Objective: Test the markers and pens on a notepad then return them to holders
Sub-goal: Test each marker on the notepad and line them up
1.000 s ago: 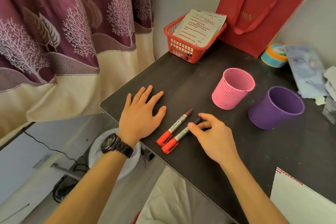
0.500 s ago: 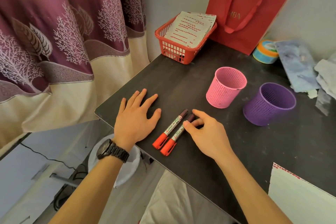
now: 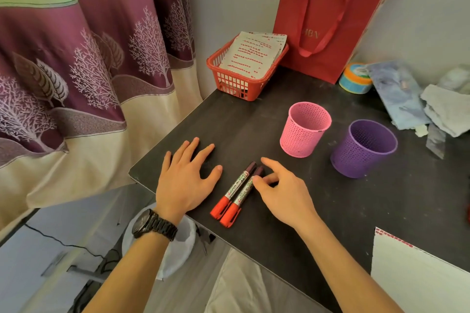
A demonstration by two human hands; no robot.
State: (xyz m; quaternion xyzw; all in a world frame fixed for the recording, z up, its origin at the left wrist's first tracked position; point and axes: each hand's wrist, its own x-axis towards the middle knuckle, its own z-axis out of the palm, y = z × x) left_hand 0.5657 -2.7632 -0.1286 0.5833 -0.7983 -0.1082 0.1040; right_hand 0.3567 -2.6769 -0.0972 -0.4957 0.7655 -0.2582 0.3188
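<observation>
Head view: left hand (image 3: 183, 183) flat on table (image 3: 356, 211); right hand (image 3: 284, 193), relaxed, touches right marker (image 3: 243, 195).

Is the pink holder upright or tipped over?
Upright: the pink holder stands on its base on the table, open rim facing up.

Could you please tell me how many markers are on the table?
2. Both lie side by side on the table between the hands: the left marker nearer the left hand, the right marker touching the right hand. The basket may hide more.
</observation>
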